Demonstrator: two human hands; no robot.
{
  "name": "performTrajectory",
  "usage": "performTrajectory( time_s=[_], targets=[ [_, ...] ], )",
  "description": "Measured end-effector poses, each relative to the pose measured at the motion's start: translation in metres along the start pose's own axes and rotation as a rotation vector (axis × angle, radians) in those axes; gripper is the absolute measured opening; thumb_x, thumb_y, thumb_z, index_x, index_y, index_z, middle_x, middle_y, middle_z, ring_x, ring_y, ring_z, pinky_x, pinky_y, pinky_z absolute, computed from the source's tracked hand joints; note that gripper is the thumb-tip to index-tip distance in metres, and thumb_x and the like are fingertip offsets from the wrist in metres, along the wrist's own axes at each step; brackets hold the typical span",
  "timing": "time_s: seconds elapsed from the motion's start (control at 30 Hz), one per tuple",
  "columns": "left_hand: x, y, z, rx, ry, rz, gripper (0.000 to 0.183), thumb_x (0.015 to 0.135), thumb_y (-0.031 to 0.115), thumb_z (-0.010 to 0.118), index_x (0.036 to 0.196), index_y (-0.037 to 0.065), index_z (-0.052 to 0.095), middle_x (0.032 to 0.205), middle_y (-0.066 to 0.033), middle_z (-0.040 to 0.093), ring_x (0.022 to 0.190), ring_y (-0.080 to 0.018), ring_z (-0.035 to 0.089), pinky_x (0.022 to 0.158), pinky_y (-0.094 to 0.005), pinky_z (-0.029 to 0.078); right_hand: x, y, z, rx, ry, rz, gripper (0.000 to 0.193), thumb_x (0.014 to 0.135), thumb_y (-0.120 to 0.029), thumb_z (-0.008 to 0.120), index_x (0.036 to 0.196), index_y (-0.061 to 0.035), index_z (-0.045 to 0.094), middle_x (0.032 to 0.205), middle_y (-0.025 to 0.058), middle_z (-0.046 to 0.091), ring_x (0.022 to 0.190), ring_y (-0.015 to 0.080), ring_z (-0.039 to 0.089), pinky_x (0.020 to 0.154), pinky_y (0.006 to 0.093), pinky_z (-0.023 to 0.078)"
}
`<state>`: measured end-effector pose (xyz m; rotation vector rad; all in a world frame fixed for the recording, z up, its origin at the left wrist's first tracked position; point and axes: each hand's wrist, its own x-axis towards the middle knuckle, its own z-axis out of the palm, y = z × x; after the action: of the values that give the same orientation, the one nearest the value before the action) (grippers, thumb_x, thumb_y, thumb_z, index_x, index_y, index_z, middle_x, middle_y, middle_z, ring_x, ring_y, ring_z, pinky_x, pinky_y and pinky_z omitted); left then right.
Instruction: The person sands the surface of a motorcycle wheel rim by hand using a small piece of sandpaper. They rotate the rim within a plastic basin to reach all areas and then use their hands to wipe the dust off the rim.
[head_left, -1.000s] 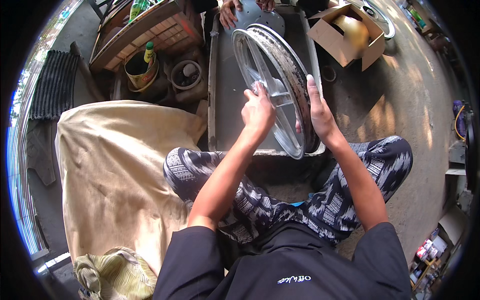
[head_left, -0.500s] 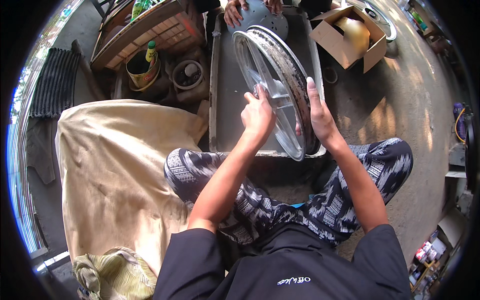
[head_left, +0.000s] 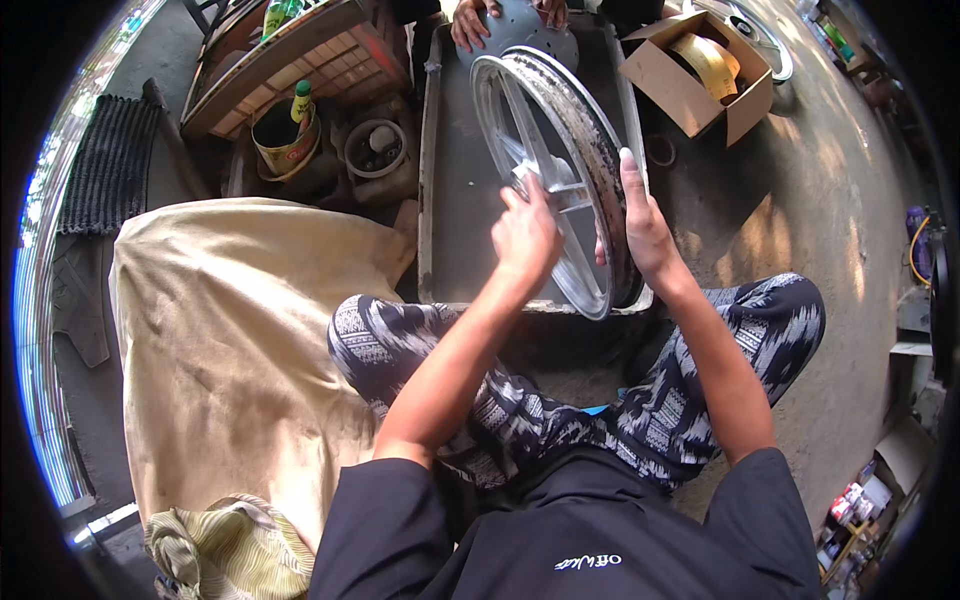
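Note:
A silver motorcycle wheel rim (head_left: 588, 130), with spokes and a worn, blackened outer band, stands tilted in a shallow grey tray (head_left: 427, 200). My right hand (head_left: 648, 232) grips its right side. The thumb lies up along the outer band, and fingertips show on the inner side. At the hub, my left hand (head_left: 528, 235) has its fingers bent and pressed together, with the index finger against the metal. Whether a small thing is pinched there is hidden.
Beyond the wheel, another person's hands (head_left: 468, 25) rest on a grey dome with holes (head_left: 520, 30). A cardboard box (head_left: 665, 85) holding a yellow curved part stands right of the tray. At left are a bucket (head_left: 375, 165), a tin (head_left: 285, 155) with a bottle, and a beige cloth (head_left: 250, 330).
My left hand has shifted slightly right at the hub, its index finger now more extended. The wheel has moved very slightly, with my right hand still on the rim.

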<state>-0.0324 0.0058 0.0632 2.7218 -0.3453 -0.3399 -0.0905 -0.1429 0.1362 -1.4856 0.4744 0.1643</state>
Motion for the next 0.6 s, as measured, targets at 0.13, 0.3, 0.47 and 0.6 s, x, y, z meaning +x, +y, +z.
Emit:
performTrajectory(
  time_s=[0.13,0.3,0.47,0.6],
  targets=[
    [-0.004,0.002,0.006,0.010,0.000,0.018,0.067,0.089,0.014,0.055,0.151,-0.001,0.032,0.117,-0.0336,0.051,0.088,-0.0484,0.069,0.077,-0.0525,0.058,0.008,0.010,-0.002,0.014,-0.030,-0.001,0.092,0.098,-0.077,0.027,0.078,0.0026,0.069,0.059,0.0112,0.062,0.049,0.0189,0.061,0.052,0.0318,0.052],
    [0.002,0.000,0.005,0.030,0.066,0.048,0.076,0.083,0.011,0.062,0.152,-0.003,0.031,0.115,-0.0320,0.052,0.078,-0.0436,0.070,0.066,-0.0500,0.059,0.000,-0.003,0.002,0.009,0.028,0.026,0.092,0.097,-0.077,0.026,0.077,0.0020,0.068,0.058,0.0109,0.061,0.048,0.0184,0.060,0.052,0.0314,0.052],
    [-0.014,-0.002,0.017,0.079,0.024,0.074,0.075,0.083,0.013,0.063,0.151,0.002,0.034,0.113,-0.0291,0.050,0.080,-0.0444,0.070,0.068,-0.0489,0.059,0.004,0.004,-0.002,0.013,0.015,0.022,0.092,0.097,-0.077,0.026,0.076,0.0019,0.068,0.058,0.0109,0.061,0.049,0.0188,0.060,0.052,0.0312,0.052],
    [0.002,-0.002,-0.004,-0.029,0.039,-0.003,0.075,0.085,0.014,0.057,0.156,0.013,0.035,0.117,-0.0308,0.050,0.089,-0.0470,0.068,0.080,-0.0520,0.057,0.004,0.003,-0.005,0.012,0.021,0.036,0.093,0.098,-0.077,0.025,0.080,0.0024,0.070,0.060,0.0113,0.062,0.050,0.0194,0.061,0.053,0.0323,0.053]
  ],
)
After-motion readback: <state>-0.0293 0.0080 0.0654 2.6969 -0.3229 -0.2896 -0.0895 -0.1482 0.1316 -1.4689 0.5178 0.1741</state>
